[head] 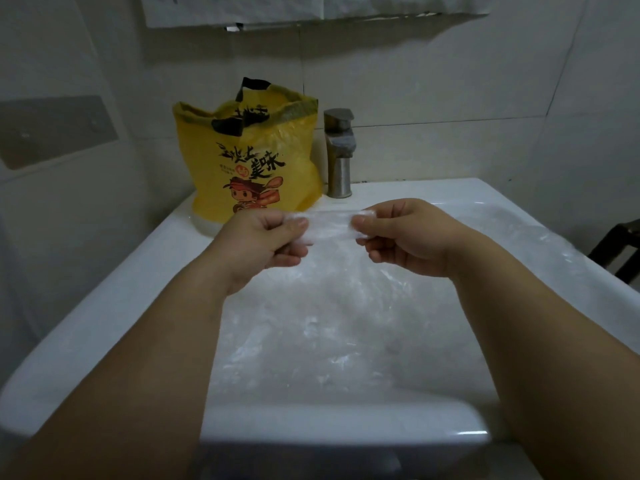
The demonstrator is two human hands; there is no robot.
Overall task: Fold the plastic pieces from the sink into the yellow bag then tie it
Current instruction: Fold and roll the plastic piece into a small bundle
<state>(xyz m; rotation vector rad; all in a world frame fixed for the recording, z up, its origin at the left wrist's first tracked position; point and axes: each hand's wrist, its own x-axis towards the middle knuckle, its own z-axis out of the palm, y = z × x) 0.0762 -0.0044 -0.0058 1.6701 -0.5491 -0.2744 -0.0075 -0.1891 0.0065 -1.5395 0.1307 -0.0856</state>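
Carrying everything on a white sink (104,296). Standing upright on its back left rim, mouth open: a yellow bag (252,161), just beside a metal tap (339,161). Lying crumpled across the basin: clear plastic pieces (329,323).

Domestic bathroom or washroom: white ceramic sink (104,306), metal faucet (340,152) at its back rim, pale tiled wall (433,81) behind.
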